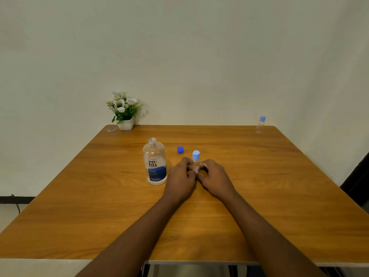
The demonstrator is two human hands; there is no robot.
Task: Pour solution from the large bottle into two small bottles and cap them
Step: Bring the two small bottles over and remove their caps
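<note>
The large clear bottle (154,162) with a blue and white label stands upright and uncapped on the wooden table (99,206). Its dark blue cap (180,149) lies on the table just to its right. A small clear bottle (195,159) with a light blue cap on it stands upright in the middle. My left hand (180,176) and my right hand (214,177) hold this small bottle's body from either side with curled fingers. A second small bottle (260,124), also capped in light blue, stands at the far right corner of the table.
A white pot of white flowers (123,111) sits at the table's far left corner, with a small scrap (111,130) beside it. A plain wall rises right behind the table.
</note>
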